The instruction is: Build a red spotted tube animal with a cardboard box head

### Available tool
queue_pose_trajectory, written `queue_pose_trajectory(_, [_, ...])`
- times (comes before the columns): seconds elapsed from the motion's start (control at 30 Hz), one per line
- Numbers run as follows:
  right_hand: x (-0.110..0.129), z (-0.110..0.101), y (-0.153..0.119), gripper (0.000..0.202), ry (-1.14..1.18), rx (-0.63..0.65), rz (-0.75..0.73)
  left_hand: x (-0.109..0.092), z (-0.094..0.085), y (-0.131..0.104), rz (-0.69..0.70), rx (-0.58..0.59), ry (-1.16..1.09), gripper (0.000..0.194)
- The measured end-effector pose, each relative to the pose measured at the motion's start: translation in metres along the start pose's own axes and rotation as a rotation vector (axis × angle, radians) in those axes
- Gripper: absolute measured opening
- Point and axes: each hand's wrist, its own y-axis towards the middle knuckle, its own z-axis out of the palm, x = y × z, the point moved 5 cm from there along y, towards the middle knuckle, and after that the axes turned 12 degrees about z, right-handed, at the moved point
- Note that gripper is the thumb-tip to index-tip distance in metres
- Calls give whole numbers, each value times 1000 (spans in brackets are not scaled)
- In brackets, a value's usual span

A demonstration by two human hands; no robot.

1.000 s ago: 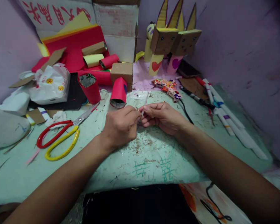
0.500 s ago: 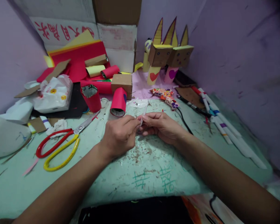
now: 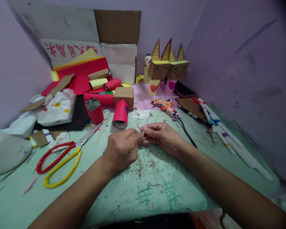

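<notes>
Both hands meet over the middle of the green-covered table [image 3: 124, 203]. Between the fingertips of my right hand [image 3: 160, 136] a thin whitish strip [image 3: 147, 120] is pinched, its free end pointing up and away. My left hand [image 3: 122, 148] is closed with its thumb and forefinger at the strip's lower end, touching the right fingertips. What the strip is made of is too small to tell. Just beyond the left hand lie a red paper tube [image 3: 120, 114] with a small cardboard box [image 3: 124, 95] against it. A red paper-covered cup [image 3: 94, 110] stands beside them.
Large scissors [image 3: 62, 159] with red and yellow handles lie at left. A flower-patterned glue gun [image 3: 170, 111] with a black cord rests beyond the right hand. Two box-headed figures [image 3: 158, 70] stand at the back. Rolled white tubes [image 3: 238, 146] lie right, a plastic-wrapped pack [image 3: 56, 109] left.
The view has tilted up a little, so everything sits lower in the picture. Both hands stay together on the strip, with only slight finger movement.
</notes>
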Motion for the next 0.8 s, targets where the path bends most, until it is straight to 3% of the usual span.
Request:
queue_pose_trajectory(0.33, [0, -1, 0, 31, -16, -26, -24, 1, 0, -1, -5, 20, -35, 21])
queue_pose_trajectory(0.8, [-2, 2, 0, 31, -48, -11, -4, -5, 0, 5, 33, 90, 115, 19])
